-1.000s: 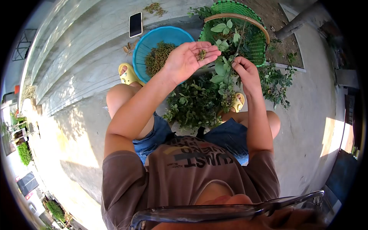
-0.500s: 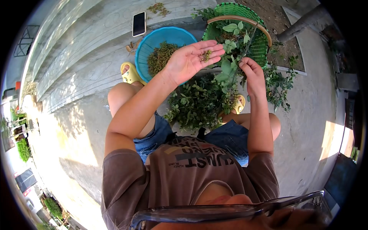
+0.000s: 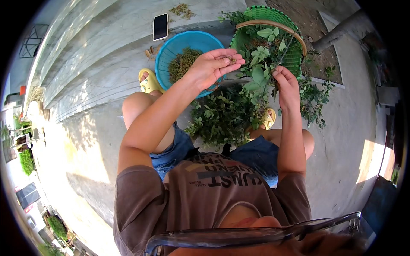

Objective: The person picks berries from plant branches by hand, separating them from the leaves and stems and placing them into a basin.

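Over the edge of a blue plastic basin (image 3: pixel 164 53), my left hand (image 3: pixel 213 66) is palm up, its thumb folded in over a few small greenish berries (image 3: pixel 232 59). Inside the basin lies a heap of similar green-brown berry clusters (image 3: pixel 183 64). My right hand (image 3: pixel 287 85) pinches a leafy branch (image 3: pixel 258 77) with broad green leaves, which stands up beside the basin. Its stem reaches over a green woven basket (image 3: pixel 292 59) with a brown handle. Below my hands, a pile of leafy cuttings (image 3: pixel 224 115) lies between my feet.
A phone (image 3: pixel 160 27) lies on the concrete step, near a small scatter of berry sprigs (image 3: pixel 182 11). More leafy stems (image 3: pixel 314 100) lie right of the basket. My yellow clogs (image 3: pixel 149 82) flank the pile. A post (image 3: pixel 341 30) stands at upper right.
My left hand's thumb has folded in over the berries; its fingers were spread flat before. My right hand still pinches the branch, slightly shifted in view.
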Available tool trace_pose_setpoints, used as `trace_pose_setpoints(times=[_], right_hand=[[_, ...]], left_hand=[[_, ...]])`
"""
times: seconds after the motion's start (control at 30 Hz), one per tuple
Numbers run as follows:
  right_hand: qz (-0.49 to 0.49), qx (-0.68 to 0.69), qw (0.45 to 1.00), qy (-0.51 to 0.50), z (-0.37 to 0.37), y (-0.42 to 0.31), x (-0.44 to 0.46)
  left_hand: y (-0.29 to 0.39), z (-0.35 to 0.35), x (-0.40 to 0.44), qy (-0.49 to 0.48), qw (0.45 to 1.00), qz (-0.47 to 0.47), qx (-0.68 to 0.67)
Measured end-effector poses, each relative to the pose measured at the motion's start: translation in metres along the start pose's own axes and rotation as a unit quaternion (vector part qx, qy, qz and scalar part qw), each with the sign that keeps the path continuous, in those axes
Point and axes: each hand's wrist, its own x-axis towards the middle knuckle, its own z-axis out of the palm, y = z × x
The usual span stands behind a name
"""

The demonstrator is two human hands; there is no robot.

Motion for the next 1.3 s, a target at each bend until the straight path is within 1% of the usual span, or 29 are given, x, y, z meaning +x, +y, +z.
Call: trace_pose_setpoints(times=[0.07, 0.1, 0.17, 0.23, 0.3, 0.37, 0.43, 0.47, 0.53, 0.6, 0.63, 0.67, 0.7, 0.73, 0.8, 0.83, 0.87, 0.9, 0.97, 1.03, 1.1, 1.17, 1.23, 1.3], right_hand=[[0.009, 0.009, 1.000, 0.007, 0.000, -0.002, 0.000], [0.005, 0.013, 1.000, 0.000, 0.001, -0.003, 0.001], [0.003, 0.032, 0.999, 0.031, 0.002, -0.001, 0.002], [0.012, 0.043, 0.999, 0.026, -0.003, 0.003, 0.005], [0.006, 0.061, 0.998, 0.014, -0.006, 0.010, 0.012], [0.003, 0.075, 0.997, 0.014, -0.001, 0.009, 0.015], [-0.011, 0.078, 0.997, 0.023, 0.001, 0.009, 0.020], [-0.006, 0.075, 0.997, 0.024, 0.001, 0.008, 0.021], [0.001, 0.072, 0.997, 0.035, 0.005, 0.003, 0.022], [0.002, 0.067, 0.997, 0.041, 0.004, 0.006, 0.025], [0.006, 0.065, 0.997, 0.044, 0.004, 0.008, 0.027], [0.008, 0.071, 0.996, 0.047, 0.004, 0.008, 0.030], [0.011, 0.077, 0.995, 0.056, 0.002, 0.009, 0.030], [0.028, 0.087, 0.993, 0.074, -0.003, 0.013, 0.034], [0.039, 0.107, 0.991, 0.067, -0.006, 0.014, 0.039], [0.044, 0.122, 0.988, 0.081, -0.001, 0.009, 0.039], [0.042, 0.128, 0.989, 0.067, -0.005, 0.011, 0.040], [0.047, 0.133, 0.987, 0.075, -0.002, 0.009, 0.039], [0.032, 0.110, 0.990, 0.080, 0.008, 0.001, 0.037], [0.027, 0.116, 0.990, 0.078, 0.006, 0.001, 0.035], [0.022, 0.123, 0.989, 0.074, 0.003, 0.000, 0.031], [0.014, 0.116, 0.991, 0.067, 0.000, -0.001, 0.026], [0.004, 0.125, 0.990, 0.062, 0.001, -0.003, 0.022], [0.000, 0.121, 0.991, 0.055, 0.002, -0.006, 0.015]], left_hand=[[0.000, -0.006, 0.000, 0.054, 0.998, -0.014, -0.010], [0.003, -0.010, 0.002, 0.056, 0.998, -0.006, -0.005], [0.009, -0.020, 0.007, 0.121, 0.991, -0.052, 0.006], [0.016, -0.032, 0.015, 0.140, 0.988, -0.052, 0.027], [0.024, -0.052, 0.032, 0.187, 0.974, -0.074, 0.107], [0.032, -0.086, 0.060, 0.207, 0.969, -0.056, 0.125], [0.047, -0.122, 0.093, 0.293, 0.947, -0.011, 0.129], [0.056, -0.139, 0.110, 0.292, 0.947, -0.009, 0.132], [0.077, -0.169, 0.145, 0.363, 0.925, 0.061, 0.090], [0.106, -0.185, 0.171, 0.372, 0.916, 0.114, 0.096], [0.118, -0.206, 0.187, 0.371, 0.916, 0.127, 0.087], [0.130, -0.191, 0.182, 0.366, 0.915, 0.134, 0.103], [0.139, -0.202, 0.185, 0.329, 0.925, 0.118, 0.149], [0.146, -0.184, 0.177, 0.360, 0.911, 0.101, 0.172], [0.135, -0.194, 0.182, 0.370, 0.884, 0.115, 0.261], [0.126, -0.183, 0.182, 0.335, 0.907, 0.115, 0.229], [0.117, -0.162, 0.174, 0.303, 0.925, 0.120, 0.196], [0.106, -0.142, 0.167, 0.293, 0.929, 0.111, 0.195], [0.085, -0.097, 0.146, 0.119, 0.958, 0.070, 0.250], [0.058, -0.038, 0.114, 0.077, 0.947, 0.094, 0.296], [0.030, -0.007, 0.087, 0.002, 0.943, 0.089, 0.322], [0.006, 0.027, 0.058, -0.022, 0.940, 0.070, 0.333], [-0.014, 0.045, 0.040, -0.026, 0.897, 0.116, 0.426], [-0.029, 0.052, 0.031, -0.019, 0.885, 0.110, 0.452]])
